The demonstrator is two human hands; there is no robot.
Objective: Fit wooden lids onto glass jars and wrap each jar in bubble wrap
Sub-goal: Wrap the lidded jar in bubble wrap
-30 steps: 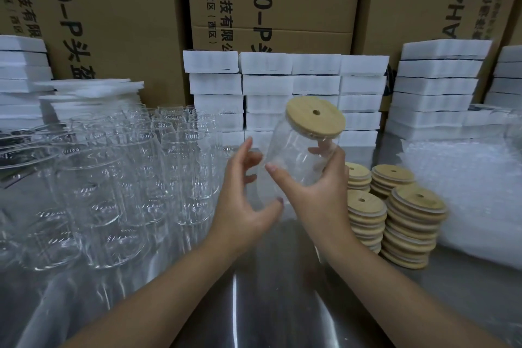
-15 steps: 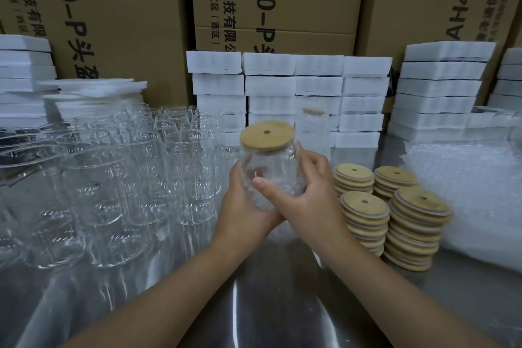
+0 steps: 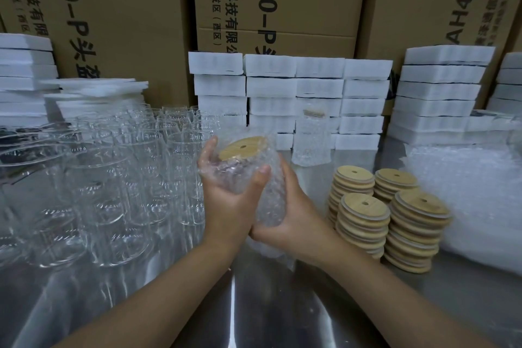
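Observation:
A glass jar (image 3: 234, 175) with a round wooden lid (image 3: 241, 147) is held above the steel table, tilted toward me, with bubble wrap (image 3: 272, 195) around its body. My left hand (image 3: 226, 195) grips the jar from the left, thumb across the front. My right hand (image 3: 285, 212) cups the wrap from the right and underneath. Several stacks of wooden lids (image 3: 389, 215) stand to the right. A wrapped, lidded jar (image 3: 312, 138) stands behind, by the foam blocks.
Many bare glass jars (image 3: 99, 178) crowd the left half of the steel table (image 3: 282, 313). A heap of bubble wrap (image 3: 474, 195) lies at the right. White foam blocks (image 3: 291, 93) and cardboard boxes (image 3: 282, 3) line the back.
The lidded jar came down from the upper right to the centre, and bubble wrap now covers it. Both hands have closed around the wrap, the right one sliding under the jar.

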